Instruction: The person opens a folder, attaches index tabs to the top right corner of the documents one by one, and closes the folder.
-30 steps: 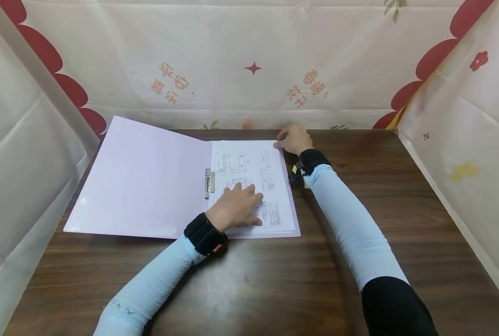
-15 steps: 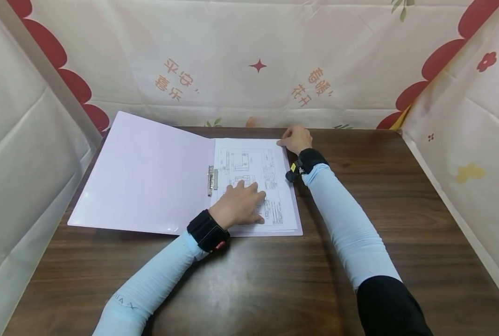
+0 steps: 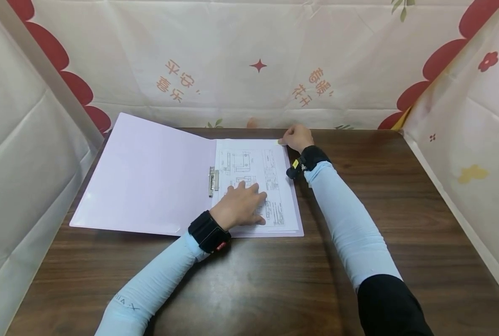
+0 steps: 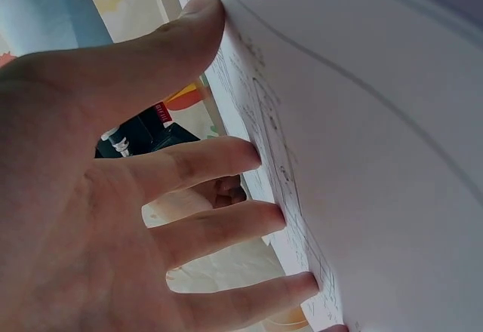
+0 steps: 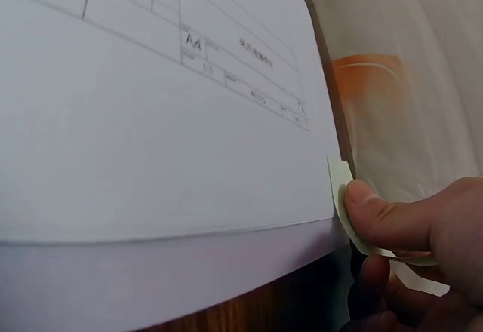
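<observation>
Backdrop: pale printed sheeting [image 3: 249,56] with red flower shapes hangs behind and to both sides of the bench.
Bench: dark wood bench [image 3: 400,224], carrying everything below.
Folder: lilac folder [image 3: 148,172] lies open and flat on the bench, left cover bare, a metal clip [image 3: 212,181] at the spine.
Paper: white printed sheet [image 3: 253,163] with line drawings and tables lies on the folder's right half, beside the clip.
Left hand: left hand [image 3: 240,205] rests palm-down on the lower part of the sheet, fingers straight and spread, tips pressing the paper; the left wrist view shows the same.
Right hand: right hand [image 3: 297,137] sits at the sheet's far right corner, thumb and fingers pinching a small pale green sticky tab [image 5: 347,204].
Tab: touches the edge of the sheet at that corner, just over the folder's margin.
Sleeves: light blue, with black wrist straps on both arms.
</observation>
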Motion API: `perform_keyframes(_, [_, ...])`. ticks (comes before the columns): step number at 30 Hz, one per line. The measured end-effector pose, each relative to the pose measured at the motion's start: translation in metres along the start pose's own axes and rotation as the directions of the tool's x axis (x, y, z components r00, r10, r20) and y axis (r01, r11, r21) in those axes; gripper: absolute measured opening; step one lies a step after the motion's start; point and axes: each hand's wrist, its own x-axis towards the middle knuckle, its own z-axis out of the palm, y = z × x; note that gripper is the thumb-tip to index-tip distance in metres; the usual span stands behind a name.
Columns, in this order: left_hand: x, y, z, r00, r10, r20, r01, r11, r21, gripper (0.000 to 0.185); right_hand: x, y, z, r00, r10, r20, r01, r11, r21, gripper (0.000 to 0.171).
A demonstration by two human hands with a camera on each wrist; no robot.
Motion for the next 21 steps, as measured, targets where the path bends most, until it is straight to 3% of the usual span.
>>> perform_keyframes(9, [0.001, 0.003, 0.0, 1.0, -0.003, 0.014, 0.003, 1.0, -0.002, 0.068, 0.001, 0.0, 0.001, 1.0, 0.001, 0.014, 0.0, 0.999, -0.053, 0.026])
perform_keyframes(17, [0.003, 0.002, 0.001, 1.0, -0.006, 0.018, 0.006, 1.0, -0.005, 0.067, 0.019, -0.007, 0.002, 0.996, 0.094, 0.004, -0.089, 0.955, -0.284, 0.061])
perform_keyframes(21, [0.003, 0.0, 0.0, 1.0, -0.011, 0.01, 0.011, 1.0, -0.007, 0.066, 0.023, -0.013, 0.001, 0.993, 0.115, -0.003, -0.11, 0.942, -0.317, 0.073])
